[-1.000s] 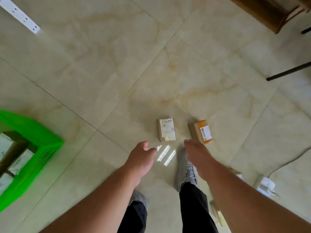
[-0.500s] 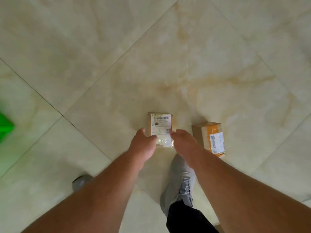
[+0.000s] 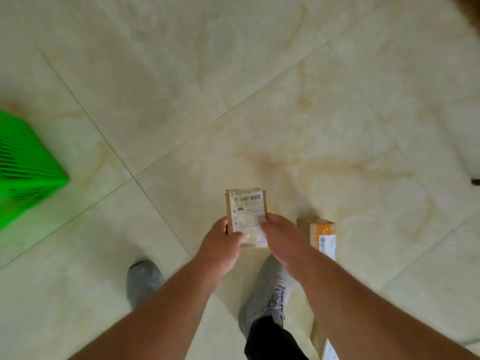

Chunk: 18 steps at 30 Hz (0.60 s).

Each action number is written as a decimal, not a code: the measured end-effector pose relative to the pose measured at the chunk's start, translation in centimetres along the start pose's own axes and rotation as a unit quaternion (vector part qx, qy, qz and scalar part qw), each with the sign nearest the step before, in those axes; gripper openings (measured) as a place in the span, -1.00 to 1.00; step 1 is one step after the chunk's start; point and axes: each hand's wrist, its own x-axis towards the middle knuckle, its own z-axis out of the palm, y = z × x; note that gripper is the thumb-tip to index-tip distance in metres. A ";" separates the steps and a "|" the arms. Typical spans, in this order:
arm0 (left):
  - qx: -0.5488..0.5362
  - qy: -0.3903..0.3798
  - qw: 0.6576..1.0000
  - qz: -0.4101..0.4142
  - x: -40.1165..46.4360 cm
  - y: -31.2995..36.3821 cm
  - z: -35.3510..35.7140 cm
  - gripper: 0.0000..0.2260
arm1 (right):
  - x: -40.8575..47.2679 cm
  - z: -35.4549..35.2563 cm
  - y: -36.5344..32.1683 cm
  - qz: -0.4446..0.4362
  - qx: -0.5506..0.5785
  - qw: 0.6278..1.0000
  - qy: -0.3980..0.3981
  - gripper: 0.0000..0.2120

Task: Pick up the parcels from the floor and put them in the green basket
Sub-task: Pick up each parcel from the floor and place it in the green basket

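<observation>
A small brown cardboard parcel (image 3: 246,211) with a white barcode label is held between both hands near the middle of the view. My left hand (image 3: 220,245) grips its left side and my right hand (image 3: 280,237) grips its right side. A second parcel (image 3: 322,232) with orange tape and a white label lies on the floor just right of my right hand. The green basket (image 3: 23,172) shows one corner at the left edge; its inside is out of view.
Pale marble-look floor tiles (image 3: 181,87) spread all around. My grey shoes stand below the hands, the left (image 3: 142,281) and the right (image 3: 270,294). Another parcel's corner (image 3: 328,350) peeks out at the bottom by my right forearm. A dark rod end (image 3: 475,181) shows at the right edge.
Both hands have closed round the labelled parcel, which now looks raised off the floor. The view has swung left, bringing the green basket's corner back in.
</observation>
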 end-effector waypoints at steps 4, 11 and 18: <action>-0.065 0.032 0.997 0.018 -7.2 1.8 -5.5 -0.58 | -6.6 1.0 -6.7 -0.039 -0.038 0.998 -0.027 -0.64; -0.149 0.085 0.983 0.063 -16.1 1.0 -17.9 -0.56 | -15.4 7.4 -19.0 -0.121 -0.108 0.985 -0.059 -0.66; -0.227 0.150 0.958 0.094 -21.7 -3.2 -30.1 -0.57 | -21.4 18.3 -27.6 -0.154 -0.132 0.977 -0.072 -0.68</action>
